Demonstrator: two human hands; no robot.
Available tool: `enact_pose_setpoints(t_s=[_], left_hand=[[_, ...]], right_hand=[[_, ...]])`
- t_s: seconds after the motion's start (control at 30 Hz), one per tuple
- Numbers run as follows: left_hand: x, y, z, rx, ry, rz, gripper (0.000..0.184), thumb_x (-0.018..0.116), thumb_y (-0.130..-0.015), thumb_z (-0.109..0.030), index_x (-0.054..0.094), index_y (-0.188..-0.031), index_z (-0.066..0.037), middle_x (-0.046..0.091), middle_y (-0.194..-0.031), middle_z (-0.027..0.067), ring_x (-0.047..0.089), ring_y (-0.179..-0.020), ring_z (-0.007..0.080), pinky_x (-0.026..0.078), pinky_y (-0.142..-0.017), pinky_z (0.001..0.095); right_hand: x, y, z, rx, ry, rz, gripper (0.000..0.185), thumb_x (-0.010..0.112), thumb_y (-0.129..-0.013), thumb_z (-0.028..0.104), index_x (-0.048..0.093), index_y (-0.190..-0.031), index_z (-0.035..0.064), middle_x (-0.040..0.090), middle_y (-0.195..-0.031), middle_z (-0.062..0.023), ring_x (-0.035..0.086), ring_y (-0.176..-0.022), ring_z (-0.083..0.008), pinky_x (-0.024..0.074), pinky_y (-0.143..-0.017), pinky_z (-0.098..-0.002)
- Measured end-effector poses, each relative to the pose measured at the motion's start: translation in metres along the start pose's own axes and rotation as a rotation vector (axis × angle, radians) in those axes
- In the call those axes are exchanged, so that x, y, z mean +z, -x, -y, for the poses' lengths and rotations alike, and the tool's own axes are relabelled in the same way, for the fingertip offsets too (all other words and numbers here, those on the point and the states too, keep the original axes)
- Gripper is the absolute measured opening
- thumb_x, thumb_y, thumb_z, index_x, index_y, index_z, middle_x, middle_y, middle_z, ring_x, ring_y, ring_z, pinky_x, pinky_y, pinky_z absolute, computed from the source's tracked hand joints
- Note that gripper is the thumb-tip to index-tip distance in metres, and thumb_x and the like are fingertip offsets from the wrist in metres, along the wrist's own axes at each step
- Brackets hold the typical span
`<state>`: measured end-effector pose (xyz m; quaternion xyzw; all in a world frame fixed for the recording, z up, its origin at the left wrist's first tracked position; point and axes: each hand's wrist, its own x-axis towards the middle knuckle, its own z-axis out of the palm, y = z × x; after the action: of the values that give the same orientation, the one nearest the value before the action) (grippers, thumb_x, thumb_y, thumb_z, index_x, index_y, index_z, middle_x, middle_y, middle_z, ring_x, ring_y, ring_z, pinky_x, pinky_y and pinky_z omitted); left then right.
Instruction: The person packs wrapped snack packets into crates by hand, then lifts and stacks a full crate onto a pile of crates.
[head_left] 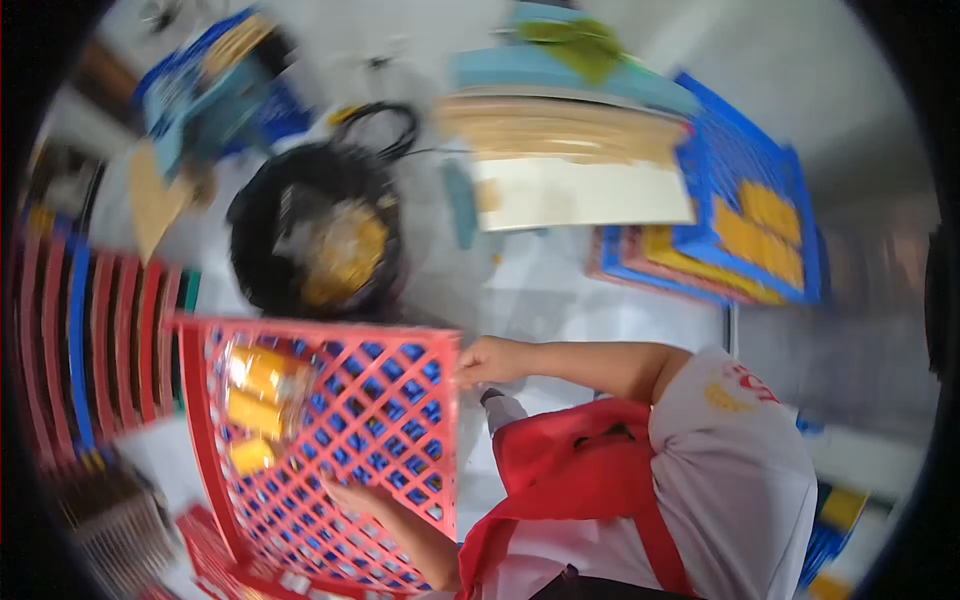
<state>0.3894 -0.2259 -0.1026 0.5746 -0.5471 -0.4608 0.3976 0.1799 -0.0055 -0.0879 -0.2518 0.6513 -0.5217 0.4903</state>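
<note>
A red lattice crate [452, 420] is at the lower left. Inside it, along the left side, lie yellow packs [258, 412], at least some in clear plastic wrap. My right hand [492, 361] is closed on the crate's right rim, near its upper corner. Over the crate's lattice floor is my left hand [355, 497], to the lower right of the packs and apart from them. Its fingers look stretched out, with nothing visible in them, though blur softens their outline. Through the lattice, blue and dark shapes show beneath the crate.
Beyond the crate stands a bin with a black liner [250, 235] holding plastic and yellow scraps. A blue crate with yellow packs [765, 225] sits on stacked crates at the right. A table with a white board [590, 195] is at the back. Stacked crates [105, 340] stand left.
</note>
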Motion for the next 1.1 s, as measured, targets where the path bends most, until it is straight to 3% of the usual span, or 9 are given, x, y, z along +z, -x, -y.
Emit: enact_pose_setpoints(t_s=[0.07,0.17,0.2,0.3,0.53,0.63,0.67,0.73,1.1], left_hand=[[-0.012,0.007,0.028,-0.001,-0.110,-0.049,0.042,0.037,-0.082,-0.031,0.054,-0.100,0.002,0.054,-0.100,0.0144,0.047,-0.096,0.0244,0.036,-0.082,0.0353],[0.014,0.054,-0.042,0.150,-0.177,0.058,0.045,0.035,-0.086,-0.035,0.047,-0.111,0.001,0.045,-0.113,0.0177,0.042,-0.106,0.0269,0.036,-0.084,0.0336],[0.020,0.062,-0.049,0.539,-0.301,0.157,0.043,0.034,-0.087,-0.033,0.049,-0.108,0.001,0.046,-0.110,0.0183,0.046,-0.099,0.0264,0.038,-0.080,0.0327],[0.062,0.122,-0.093,0.647,-0.071,0.154,0.035,0.037,-0.088,-0.026,0.049,-0.105,0.001,0.048,-0.104,0.0157,0.048,-0.089,0.0226,0.040,-0.075,0.0302],[0.162,0.395,-0.124,0.712,0.220,0.849,0.030,0.048,-0.082,-0.006,0.040,-0.109,0.002,0.044,-0.106,0.0104,0.042,-0.099,0.0165,0.037,-0.081,0.0270],[0.185,0.498,-0.137,0.545,0.257,1.177,0.033,0.046,-0.081,-0.002,0.038,-0.113,0.000,0.039,-0.114,0.0093,0.040,-0.103,0.0151,0.037,-0.081,0.0251],[0.201,0.512,-0.131,0.784,0.241,1.209,0.035,0.047,-0.080,-0.001,0.038,-0.114,-0.001,0.037,-0.116,0.0091,0.039,-0.105,0.0151,0.037,-0.079,0.0246],[0.220,0.551,-0.138,0.851,0.171,1.268,0.035,0.049,-0.080,-0.002,0.038,-0.113,0.000,0.037,-0.116,0.0089,0.038,-0.106,0.0163,0.036,-0.080,0.0257],[0.403,0.705,-0.089,0.262,0.223,1.609,0.037,0.051,-0.079,-0.005,0.039,-0.113,0.000,0.042,-0.112,0.0101,0.040,-0.103,0.0170,0.033,-0.086,0.0278]], right_hand=[[-0.038,0.070,-0.004,0.073,0.146,-0.057,0.024,0.056,-0.077,0.025,0.061,-0.077,0.0015,0.060,-0.068,-0.0048,0.053,-0.065,-0.0083,0.0426,-0.061,-0.0247],[-0.084,0.162,-0.043,0.102,0.192,-0.430,0.028,0.057,-0.074,0.029,0.059,-0.066,0.0016,0.055,-0.057,-0.0073,0.050,-0.054,-0.0118,0.0397,-0.051,-0.0278],[-0.096,0.194,-0.054,0.073,0.175,-0.567,0.032,0.056,-0.074,0.030,0.057,-0.060,0.0016,0.052,-0.052,-0.0083,0.047,-0.047,-0.0139,0.0376,-0.047,-0.0305],[-0.131,0.292,-0.091,0.142,0.289,-0.759,0.030,0.057,-0.073,0.029,0.057,-0.063,0.0013,0.053,-0.054,-0.0083,0.049,-0.050,-0.0168,0.0391,-0.049,-0.0321],[-0.139,0.518,-0.182,0.043,0.054,-1.067,0.027,0.060,-0.070,0.027,0.058,-0.082,0.0024,0.057,-0.072,-0.0084,0.054,-0.066,-0.0176,0.0435,-0.061,-0.0293],[-0.153,0.596,-0.209,0.123,0.017,-1.221,0.031,0.062,-0.070,0.023,0.057,-0.092,0.0024,0.057,-0.076,-0.0085,0.054,-0.067,-0.0168,0.0441,-0.063,-0.0279],[-0.162,0.617,-0.212,0.127,0.012,-1.232,0.031,0.062,-0.070,0.023,0.057,-0.092,0.0024,0.057,-0.076,-0.0085,0.054,-0.067,-0.0168,0.0441,-0.063,-0.0279],[-0.184,0.651,-0.217,0.191,-0.032,-1.399,0.027,0.060,-0.072,0.017,0.055,-0.094,0.0012,0.055,-0.079,-0.0035,0.050,-0.066,-0.0096,0.0425,-0.059,-0.0228],[-0.368,0.717,-0.252,0.206,0.023,-1.697,0.042,0.060,-0.071,0.017,0.048,-0.106,-0.0021,0.055,-0.091,-0.0113,0.053,-0.072,-0.0158,0.0435,-0.063,-0.0268]])
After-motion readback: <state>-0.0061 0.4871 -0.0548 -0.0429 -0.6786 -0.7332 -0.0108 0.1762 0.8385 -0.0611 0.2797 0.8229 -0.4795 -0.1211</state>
